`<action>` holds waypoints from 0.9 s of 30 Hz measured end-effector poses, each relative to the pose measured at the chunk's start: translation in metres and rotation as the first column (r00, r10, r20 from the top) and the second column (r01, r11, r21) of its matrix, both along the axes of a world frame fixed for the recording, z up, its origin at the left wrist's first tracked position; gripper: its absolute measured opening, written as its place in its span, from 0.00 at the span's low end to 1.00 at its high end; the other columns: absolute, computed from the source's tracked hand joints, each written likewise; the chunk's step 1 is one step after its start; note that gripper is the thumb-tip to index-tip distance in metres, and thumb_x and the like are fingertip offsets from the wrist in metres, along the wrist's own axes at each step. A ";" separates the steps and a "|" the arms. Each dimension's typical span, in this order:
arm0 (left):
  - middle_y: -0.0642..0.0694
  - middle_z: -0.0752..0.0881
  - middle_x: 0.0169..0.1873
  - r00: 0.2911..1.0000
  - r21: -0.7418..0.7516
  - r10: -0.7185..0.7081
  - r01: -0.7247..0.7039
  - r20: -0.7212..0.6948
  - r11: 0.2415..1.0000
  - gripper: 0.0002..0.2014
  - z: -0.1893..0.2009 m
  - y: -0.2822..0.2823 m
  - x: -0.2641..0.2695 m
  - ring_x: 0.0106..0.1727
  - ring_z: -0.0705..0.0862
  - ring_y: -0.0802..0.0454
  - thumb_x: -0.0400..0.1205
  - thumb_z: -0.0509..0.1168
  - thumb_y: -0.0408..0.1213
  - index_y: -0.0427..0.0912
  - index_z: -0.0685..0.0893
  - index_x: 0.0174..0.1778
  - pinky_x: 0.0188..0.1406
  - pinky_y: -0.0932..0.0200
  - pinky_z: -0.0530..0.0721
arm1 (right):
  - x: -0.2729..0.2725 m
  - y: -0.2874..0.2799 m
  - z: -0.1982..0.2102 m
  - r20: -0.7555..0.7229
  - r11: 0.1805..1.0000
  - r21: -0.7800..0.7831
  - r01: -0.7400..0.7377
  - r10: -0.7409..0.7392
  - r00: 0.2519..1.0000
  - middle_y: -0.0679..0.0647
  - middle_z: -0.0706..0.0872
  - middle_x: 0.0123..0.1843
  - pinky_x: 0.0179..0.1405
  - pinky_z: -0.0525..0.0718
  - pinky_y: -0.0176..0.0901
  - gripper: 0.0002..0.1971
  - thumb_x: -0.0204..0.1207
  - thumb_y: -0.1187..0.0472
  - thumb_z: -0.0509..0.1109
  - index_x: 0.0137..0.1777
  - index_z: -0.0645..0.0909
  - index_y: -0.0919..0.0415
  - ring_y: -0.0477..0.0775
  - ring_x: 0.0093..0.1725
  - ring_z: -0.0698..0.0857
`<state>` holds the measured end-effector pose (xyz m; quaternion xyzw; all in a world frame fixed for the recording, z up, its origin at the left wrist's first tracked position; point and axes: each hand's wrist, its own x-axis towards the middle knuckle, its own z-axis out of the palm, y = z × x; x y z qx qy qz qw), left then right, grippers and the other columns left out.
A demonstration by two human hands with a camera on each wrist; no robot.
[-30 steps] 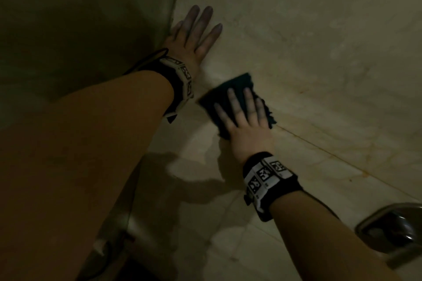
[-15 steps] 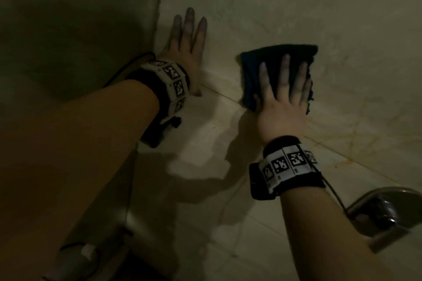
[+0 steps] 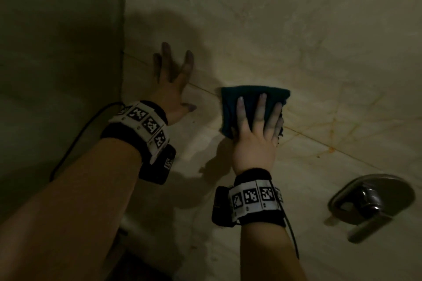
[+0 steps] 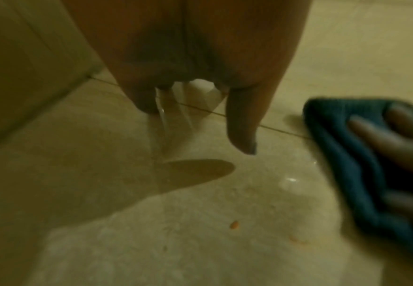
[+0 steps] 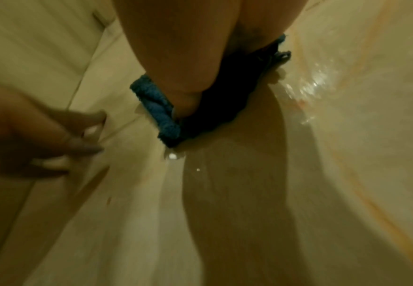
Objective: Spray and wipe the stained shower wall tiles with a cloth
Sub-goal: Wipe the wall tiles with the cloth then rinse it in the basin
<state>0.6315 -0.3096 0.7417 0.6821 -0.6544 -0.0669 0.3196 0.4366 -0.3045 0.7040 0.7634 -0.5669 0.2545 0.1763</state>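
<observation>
The right hand (image 3: 253, 141) lies flat with straight fingers, pressing the blue cloth (image 3: 251, 100) on the wall tiles (image 3: 319, 41). Just beside it, the left hand (image 3: 173, 89) rests spread flat on the wall, holding nothing. A metal handle (image 3: 370, 203) sits below the right hand.

Black wristbands (image 3: 146, 130) — checkered tags, cables

Looks like a home shower stall: beige stained wall tiles (image 3: 296, 29) meeting in a corner, metal faucet handle (image 3: 370, 203).
</observation>
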 end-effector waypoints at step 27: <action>0.29 0.29 0.79 0.966 -0.219 -0.084 0.140 0.246 0.966 0.58 0.021 -0.008 -0.056 0.79 0.30 0.28 0.72 0.71 0.57 0.55 0.23 0.72 0.78 0.36 0.36 | -0.044 -0.007 0.016 0.138 0.902 -0.344 0.259 -0.224 0.965 0.58 0.47 0.82 0.78 0.33 0.51 0.30 0.80 0.46 0.54 0.81 0.52 0.48 0.65 0.80 0.46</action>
